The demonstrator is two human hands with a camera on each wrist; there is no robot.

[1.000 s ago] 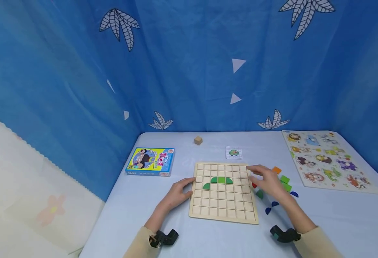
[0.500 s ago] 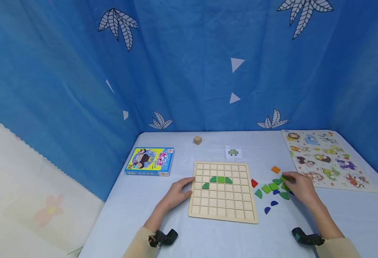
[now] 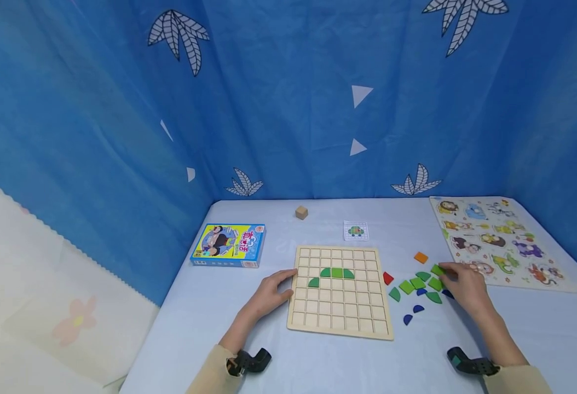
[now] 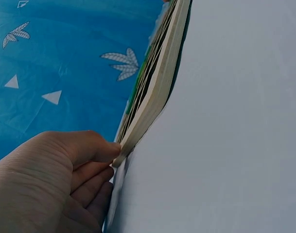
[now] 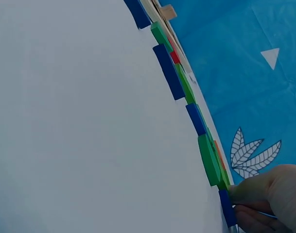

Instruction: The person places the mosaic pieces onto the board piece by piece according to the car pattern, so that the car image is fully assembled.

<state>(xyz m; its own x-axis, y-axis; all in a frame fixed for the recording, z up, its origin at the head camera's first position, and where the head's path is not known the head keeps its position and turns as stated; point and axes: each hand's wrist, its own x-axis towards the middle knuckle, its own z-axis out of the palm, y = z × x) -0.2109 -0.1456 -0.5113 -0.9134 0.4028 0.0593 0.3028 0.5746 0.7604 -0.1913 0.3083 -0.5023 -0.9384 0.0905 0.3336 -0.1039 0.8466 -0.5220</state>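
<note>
My left hand [image 3: 267, 295] grips the left edge of a wooden grid board [image 3: 318, 317], thumb against the rim and fingers bent under it in the left wrist view. A green square tile [image 3: 336, 272] with a green quarter-round tile [image 3: 325, 272] on its left and another [image 3: 348, 273] on its right forms a row on the board. A further quarter-round tile [image 3: 313, 282] lies lower left. Right of the board, my right hand [image 3: 467, 287] pinches a light green square tile [image 3: 438, 270] at the edge of the loose pieces. A dark blue half-round tile [image 5: 227, 208] lies beside the fingers.
Loose pieces include a red tile [image 3: 388, 278], an orange square [image 3: 420, 257] and several green and blue ones. A pattern card [image 3: 355, 231] and wooden cube [image 3: 301, 212] lie behind the board, a game box [image 3: 229, 245] left, an animal puzzle [image 3: 502, 243] right.
My right hand has moved from the board's right edge to the loose pieces on the right, then shifted slightly right with the green square tile. The left hand stays at the board.
</note>
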